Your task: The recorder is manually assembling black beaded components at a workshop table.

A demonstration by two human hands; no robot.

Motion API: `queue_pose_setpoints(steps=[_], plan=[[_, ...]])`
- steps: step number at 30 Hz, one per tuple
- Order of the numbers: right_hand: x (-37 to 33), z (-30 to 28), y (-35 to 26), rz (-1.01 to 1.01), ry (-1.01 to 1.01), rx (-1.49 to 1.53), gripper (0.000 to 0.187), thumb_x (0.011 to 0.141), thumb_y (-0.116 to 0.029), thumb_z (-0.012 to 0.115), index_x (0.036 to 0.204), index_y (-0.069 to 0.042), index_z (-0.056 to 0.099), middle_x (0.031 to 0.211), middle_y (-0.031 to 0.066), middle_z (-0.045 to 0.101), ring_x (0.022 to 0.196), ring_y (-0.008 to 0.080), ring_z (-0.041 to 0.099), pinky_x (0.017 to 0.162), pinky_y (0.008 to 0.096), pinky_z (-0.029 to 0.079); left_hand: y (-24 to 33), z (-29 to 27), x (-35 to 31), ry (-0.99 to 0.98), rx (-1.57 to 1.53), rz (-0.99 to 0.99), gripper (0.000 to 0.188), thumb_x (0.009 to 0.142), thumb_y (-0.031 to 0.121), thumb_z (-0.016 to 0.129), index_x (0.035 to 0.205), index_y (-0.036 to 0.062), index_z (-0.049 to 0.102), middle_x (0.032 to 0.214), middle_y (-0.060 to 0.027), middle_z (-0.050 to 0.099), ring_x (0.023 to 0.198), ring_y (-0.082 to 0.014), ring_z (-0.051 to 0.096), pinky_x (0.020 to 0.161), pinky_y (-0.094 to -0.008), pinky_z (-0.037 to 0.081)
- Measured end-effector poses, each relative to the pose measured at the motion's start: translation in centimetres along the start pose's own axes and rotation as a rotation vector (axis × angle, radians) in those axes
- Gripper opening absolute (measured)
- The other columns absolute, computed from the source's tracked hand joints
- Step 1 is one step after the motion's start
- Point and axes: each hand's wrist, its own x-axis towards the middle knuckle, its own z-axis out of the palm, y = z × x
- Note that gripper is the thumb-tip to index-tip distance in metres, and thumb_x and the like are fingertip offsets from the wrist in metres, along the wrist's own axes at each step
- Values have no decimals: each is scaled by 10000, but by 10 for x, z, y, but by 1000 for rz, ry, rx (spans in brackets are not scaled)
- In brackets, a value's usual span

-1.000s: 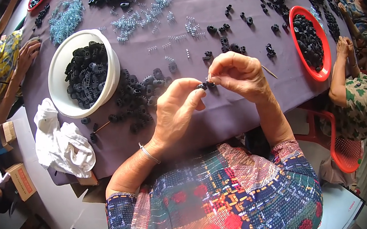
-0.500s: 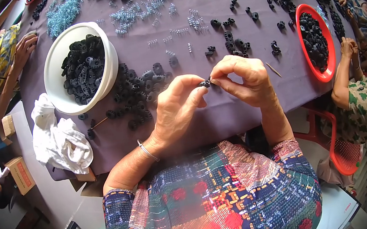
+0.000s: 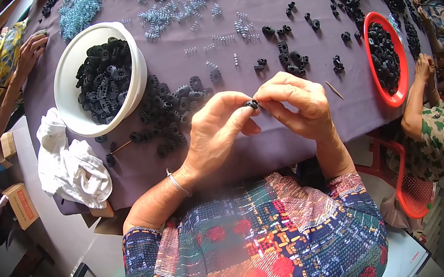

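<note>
Fingertips to fingertips here, right over the near side of the bench (image 3: pixel 352 107), and I'd call this the fiddly step: fine two-handed work on one small black part (image 3: pixel 252 104). My left hand (image 3: pixel 218 130) has it, thumb and index clamped in a tight pinch, the other fingers curled loosely beneath. The part sits exactly between the two hands, lifted off the cloth. My right hand (image 3: pixel 298 103) comes in from the other side, index tip right up against the part, thumb tucked just below; whether those fingers grip something tiny of their own, I cannot tell, the tips cover it.

What does the next move call for? In my judgement, a firm left pinch and a light, well-aimed right fingertip; a part this small could easily slip or turn.

Around us: black pieces (image 3: pixel 194 94) lie just left of and beyond my left hand, with the white bowl (image 3: pixel 140 90) of more past them. Straight ahead of both hands, well apart, loose springs (image 3: pixel 180 12) are scattered. Out to the right, beyond a thin wooden stick (image 3: pixel 334 90), stands the red basket (image 3: pixel 404 72).
</note>
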Motion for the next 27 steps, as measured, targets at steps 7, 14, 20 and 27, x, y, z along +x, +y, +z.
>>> queue_pose_setpoints(steps=[7,14,20,27], plan=[[2,1,-2,-22,14,14,235,687,137,659,889,18,643,797,102,646,687,207,617,578,285,491,-2,1,1,-20,29,4,166,927,49,559,1075,-23,538,926,-95,640,772,-144,659,677,-246,553],[2,3,-2,-1,11,34,216,688,118,675,878,19,642,778,97,638,672,197,616,569,281,482,-3,-1,0,-39,-50,-37,169,938,58,544,1086,-21,531,930,-94,640,772,-142,656,675,-246,550],[0,3,-3,9,7,1,266,688,51,682,943,-24,675,776,80,637,677,205,611,591,302,503,-3,-2,0,-81,-101,-30,175,947,74,534,1092,-24,534,937,-96,637,762,-144,651,676,-253,541],[5,0,-9,-5,-37,11,266,716,65,681,978,20,670,826,123,622,695,199,598,584,284,487,-2,-5,0,-73,-161,-49,192,946,75,537,1108,-27,529,947,-107,639,763,-158,651,681,-266,541]])
